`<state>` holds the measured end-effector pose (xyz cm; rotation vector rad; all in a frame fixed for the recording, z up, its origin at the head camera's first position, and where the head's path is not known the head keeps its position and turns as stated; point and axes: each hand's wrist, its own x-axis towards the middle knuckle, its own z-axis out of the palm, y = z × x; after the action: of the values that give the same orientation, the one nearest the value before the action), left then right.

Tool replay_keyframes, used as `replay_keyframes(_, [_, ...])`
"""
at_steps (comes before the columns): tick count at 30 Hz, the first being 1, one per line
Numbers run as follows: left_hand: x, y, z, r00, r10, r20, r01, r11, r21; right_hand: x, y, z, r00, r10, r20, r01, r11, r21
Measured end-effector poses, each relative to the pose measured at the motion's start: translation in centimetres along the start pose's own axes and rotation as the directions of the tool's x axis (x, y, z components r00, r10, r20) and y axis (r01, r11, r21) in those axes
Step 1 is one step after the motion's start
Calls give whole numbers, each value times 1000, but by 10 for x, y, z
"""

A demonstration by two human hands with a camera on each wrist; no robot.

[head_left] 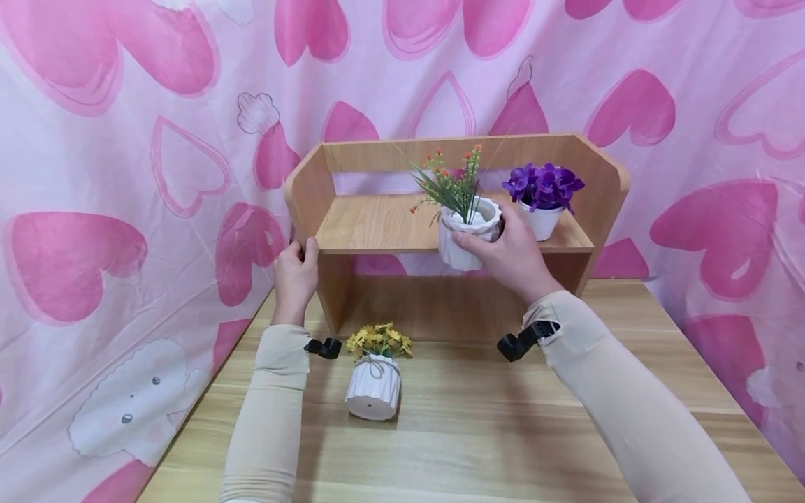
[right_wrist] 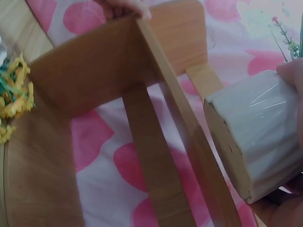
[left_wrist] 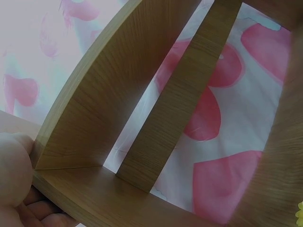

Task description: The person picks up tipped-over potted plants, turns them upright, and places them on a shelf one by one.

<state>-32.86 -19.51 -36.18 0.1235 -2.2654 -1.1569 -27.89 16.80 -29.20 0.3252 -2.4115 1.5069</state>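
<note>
Apparently for steadiness, left hand (head_left: 295, 276) clamped on wooden shelf (head_left: 377, 227). Right hand (head_left: 517, 253) clamped round white pot (head_left: 451, 246), presumably keeping plant (head_left: 464, 195) upright.

1. Cloth backdrop (head_left: 207, 126): pale pink, hanging in soft folds ahead of you and at both sides, printed with solid hearts (head_left: 73, 265) and outlined hearts (head_left: 191, 168).
2. Cartoon animal (head_left: 128, 402): white, fluffy and dark-eyed, printed on the cloth at your lower left.
3. Tabletop (head_left: 453, 433): pale wood grain.
4. Yellow flowers (head_left: 379, 340) in a fluted white pot (head_left: 372, 384) lying on the tabletop, base facing you, twine bow (head_left: 376, 364) near the rim; you see the blossoms again at the right-wrist view's left edge.
5. Purple flowers (head_left: 544, 186): densely clustered in a smooth white pot (head_left: 544, 223), upright toward your right.
</note>
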Motion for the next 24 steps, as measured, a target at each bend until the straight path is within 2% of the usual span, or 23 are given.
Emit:
replay_keyframes(13, [-1,2,-1,1000,-7,3,7,1000,3,22,12,10,998,57,-11,-57,998,8])
replay_keyframes(24, [-2,3,-1,1000,2,-9,-2,1000,-11,37,14,15,997,64,-33,-64,998,-25])
